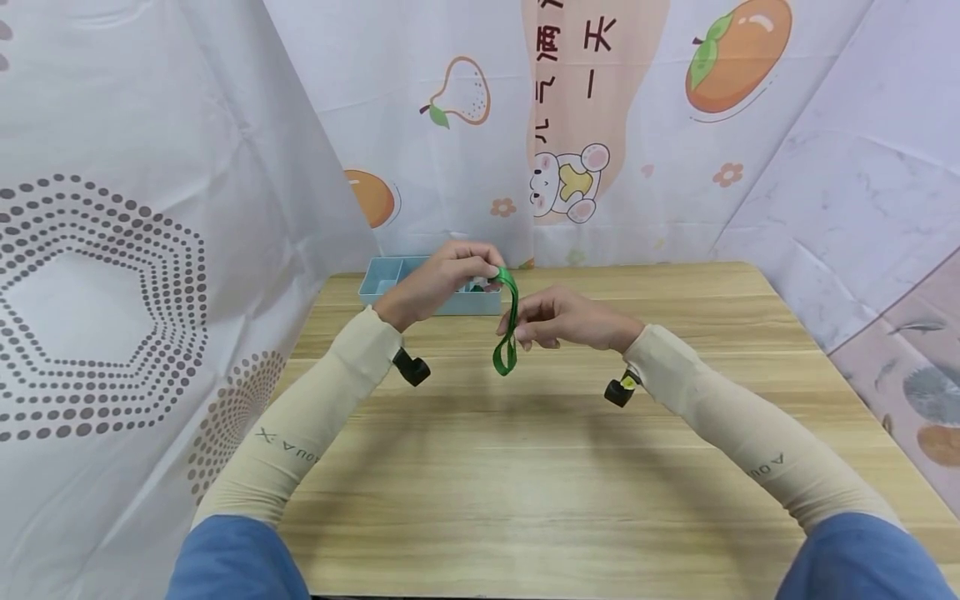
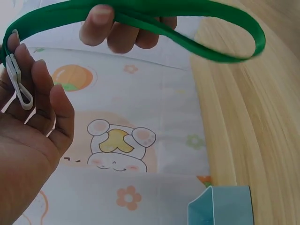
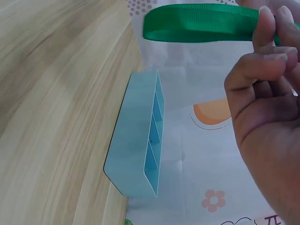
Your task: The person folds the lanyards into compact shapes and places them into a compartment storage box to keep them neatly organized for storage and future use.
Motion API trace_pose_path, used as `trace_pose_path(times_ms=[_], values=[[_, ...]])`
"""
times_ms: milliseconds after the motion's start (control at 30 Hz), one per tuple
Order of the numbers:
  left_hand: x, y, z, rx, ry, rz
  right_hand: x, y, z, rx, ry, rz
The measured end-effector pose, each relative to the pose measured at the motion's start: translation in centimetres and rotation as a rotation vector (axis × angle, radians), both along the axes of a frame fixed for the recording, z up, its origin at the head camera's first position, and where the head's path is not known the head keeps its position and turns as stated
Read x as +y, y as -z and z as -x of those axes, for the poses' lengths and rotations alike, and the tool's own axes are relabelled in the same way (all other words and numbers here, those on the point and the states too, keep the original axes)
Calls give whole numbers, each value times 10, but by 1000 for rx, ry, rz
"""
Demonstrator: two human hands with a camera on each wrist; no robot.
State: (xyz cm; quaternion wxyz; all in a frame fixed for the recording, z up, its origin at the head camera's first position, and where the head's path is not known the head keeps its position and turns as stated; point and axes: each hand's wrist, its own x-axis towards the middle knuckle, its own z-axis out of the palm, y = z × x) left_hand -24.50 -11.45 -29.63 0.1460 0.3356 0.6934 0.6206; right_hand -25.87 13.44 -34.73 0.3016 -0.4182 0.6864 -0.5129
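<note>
A green ribbon lanyard [image 3: 201, 22] is stretched between the two hands above the table, its looped end hanging free below the fingers in the head view. My left hand [image 1: 450, 279] grips the upper end, where a white clip [image 2: 18, 82] lies against the curled fingers in the left wrist view. Partway down the ribbon, my right hand [image 1: 573, 321] pinches the strip between thumb and fingers. From the right wrist, the ribbon loop sticks out to the left past the right fingertips [image 3: 265, 21].
Behind the left hand, a light blue divided box [image 1: 468, 305] stands at the table's back edge, partly covered by that hand, with small items inside. The wooden table [image 1: 487, 483] reaches toward the body. A printed curtain [image 1: 450, 167] hangs right behind it.
</note>
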Motion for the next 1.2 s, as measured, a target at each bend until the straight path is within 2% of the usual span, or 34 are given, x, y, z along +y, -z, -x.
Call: trace_pose_path(times_ms=[100,267,400,567,700,767,867,1000,1067,1200], values=[[-1,0,0,1,-3,-4,0,1,-1,0,23,1],[-5,0,3,19,-14,-6,4,2,2,68,69,11],[-13,5,8,4,-30,-21,12,-4,2,77,106,31],[-23,17,16,-94,-82,-53,23,-18,-4,53,169,123],[-21,30,15,-228,-121,-92,30,-30,-6,63,173,253],[-16,37,13,-299,-117,-123,31,-34,-6,75,173,309],[-3,46,8,-388,-83,-172,30,-39,-6,71,167,370],[11,56,4,-462,-14,-225,27,-42,-10,52,137,429],[16,61,2,-480,41,-246,25,-44,-11,51,121,448],[22,69,0,-497,194,-284,22,-46,-13,45,95,477]])
